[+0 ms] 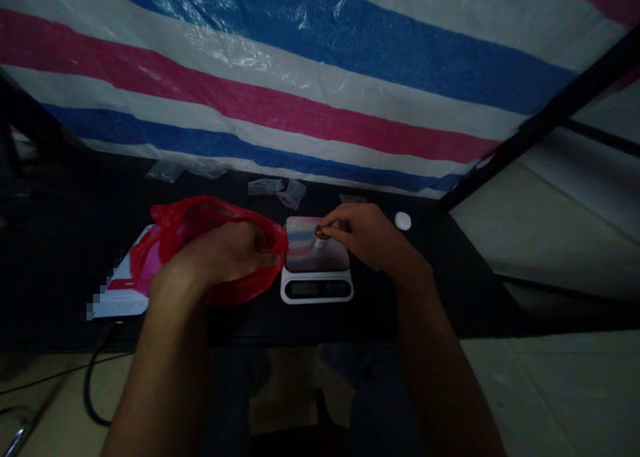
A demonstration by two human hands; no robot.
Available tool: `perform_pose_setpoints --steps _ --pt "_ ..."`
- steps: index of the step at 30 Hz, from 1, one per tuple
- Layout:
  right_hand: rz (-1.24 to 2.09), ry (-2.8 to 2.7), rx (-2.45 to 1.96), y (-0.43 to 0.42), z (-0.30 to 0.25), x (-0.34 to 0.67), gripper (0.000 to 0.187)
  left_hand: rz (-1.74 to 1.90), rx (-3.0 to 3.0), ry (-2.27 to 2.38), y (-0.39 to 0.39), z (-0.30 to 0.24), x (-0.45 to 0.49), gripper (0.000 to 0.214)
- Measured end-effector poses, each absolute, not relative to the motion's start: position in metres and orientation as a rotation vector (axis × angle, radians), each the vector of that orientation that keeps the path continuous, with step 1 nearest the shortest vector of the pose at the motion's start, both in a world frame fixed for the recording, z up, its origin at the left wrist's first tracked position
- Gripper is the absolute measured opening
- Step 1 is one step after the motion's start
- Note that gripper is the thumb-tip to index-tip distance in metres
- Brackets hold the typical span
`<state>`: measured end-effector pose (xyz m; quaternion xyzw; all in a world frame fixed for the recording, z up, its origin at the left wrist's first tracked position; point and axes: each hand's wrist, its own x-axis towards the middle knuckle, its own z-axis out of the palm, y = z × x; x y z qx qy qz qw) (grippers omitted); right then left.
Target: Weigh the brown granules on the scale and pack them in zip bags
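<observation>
Apparently at the weighing step: pinching the brown top of a small cylinder (321, 239) with the right hand (367, 229), on the scale (300, 252) at frame centre. Resting the left hand (233, 247) partly inside the red bag (245, 289), centre left, with grip too hidden to tell. Likely calls next for releasing gently, without tipping the cylinder.

I'm getting a dim, cool feed. The striped tarpaulin (310, 77) is catching the most light, flashing white glare along its creases at upper left. The black tabletop (455, 270) is sinking into near-darkness, and the right forearm (435, 337) is fading into shadow below. The digital scale's display (313, 288) is showing me only faint digits. Blocky pixels are breaking up the far-left white edge, and wide-angle stretch is slanting the sides.
</observation>
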<state>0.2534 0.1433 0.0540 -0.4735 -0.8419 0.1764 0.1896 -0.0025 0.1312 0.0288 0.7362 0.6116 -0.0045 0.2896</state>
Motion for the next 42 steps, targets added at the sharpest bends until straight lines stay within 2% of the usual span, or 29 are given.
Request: perform_pose_setpoints --steps 2,10,15,18,23,30,34,38,42 --pt "0.5 -2.362 -1.289 0.143 0.054 0.254 0.013 0.012 2.014 1.611 0.13 0.03 -0.002 0.031" --pt "0.474 -2.247 -1.267 0.142 0.056 0.26 0.017 0.25 2.126 1.743 0.12 0.043 -0.01 0.023" --pt "0.465 -2.247 -1.27 0.14 0.055 0.26 0.017 0.556 2.176 1.825 0.116 0.052 -0.014 0.031" --pt "0.457 -2.24 -1.28 0.139 0.057 0.257 0.017 0.489 2.164 1.806 0.114 0.051 -0.015 0.035" --pt "0.45 -2.27 -1.296 0.139 0.059 0.255 0.015 0.282 2.071 1.527 0.102 0.055 -0.006 0.03" --pt "0.389 -2.337 -1.055 0.121 0.058 0.228 0.017 0.627 2.005 1.485 0.09 0.06 -0.012 0.04" --pt "0.484 -2.467 -0.834 0.105 0.049 0.197 0.037 0.681 2.068 1.418 0.087 0.058 -0.019 0.03" --pt "0.443 -2.574 -0.934 0.099 0.044 0.184 0.04 0.659 2.014 1.481 0.082 0.064 -0.02 0.027" --pt "0.444 -2.735 -1.071 0.096 0.045 0.186 0.031 0.691 1.923 1.594 0.085 0.064 -0.031 0.034"
